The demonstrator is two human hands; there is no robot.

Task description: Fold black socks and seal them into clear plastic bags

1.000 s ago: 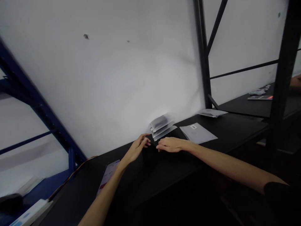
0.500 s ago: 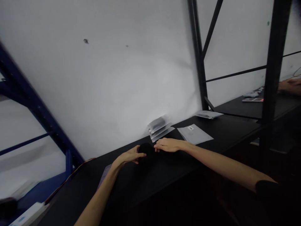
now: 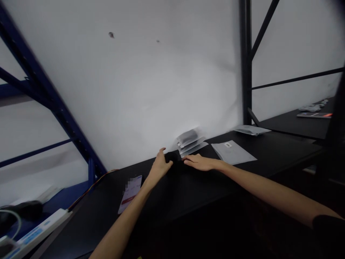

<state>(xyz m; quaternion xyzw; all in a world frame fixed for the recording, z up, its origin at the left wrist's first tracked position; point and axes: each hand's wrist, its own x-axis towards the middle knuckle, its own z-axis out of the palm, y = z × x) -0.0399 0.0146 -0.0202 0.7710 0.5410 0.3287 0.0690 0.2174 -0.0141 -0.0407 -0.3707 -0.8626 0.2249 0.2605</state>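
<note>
A matte black counter [image 3: 88, 216] runs along a smooth white wall [image 3: 151, 90], framed by dark blue steel rack uprights [image 3: 61, 104]. On it lie a flat pale grey sleeve with a small white label [image 3: 233, 153], a slim stack of translucent plastic pouches [image 3: 190, 142], and a phone with a pixelated screen [image 3: 129, 194]. Between the stack and the hands sits a dark soft-edged shape [image 3: 172, 156], nearly lost against the black; the left hand [image 3: 160, 168] curls loosely at it, its grip unclear, while the right hand [image 3: 201, 162] lies flat and open just beside it.
</note>
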